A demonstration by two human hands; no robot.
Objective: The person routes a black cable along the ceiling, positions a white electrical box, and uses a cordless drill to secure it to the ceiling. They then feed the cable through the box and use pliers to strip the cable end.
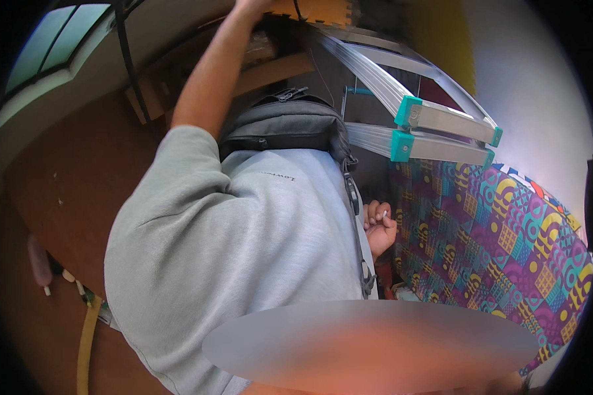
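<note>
I look down my own grey T-shirt (244, 243), with a grey strap bag (286, 125) across my front. My left arm stretches out ahead. My left hand (252, 5) is at the picture's top rim, against an orange foam mat (319, 10), and its fingers are cut off there. My right hand (380, 227) hangs by my side with the fingers curled in, close to a bright patterned cloth (501, 243). A small pale bit shows at its fingers, too small to identify.
A folded aluminium ladder (441, 131) with teal end caps leans at the upper right, over the patterned cloth. A brown wooden surface (59, 178) fills the left, with a black cable (128, 59), a yellow hose (85, 342) and a window (53, 39).
</note>
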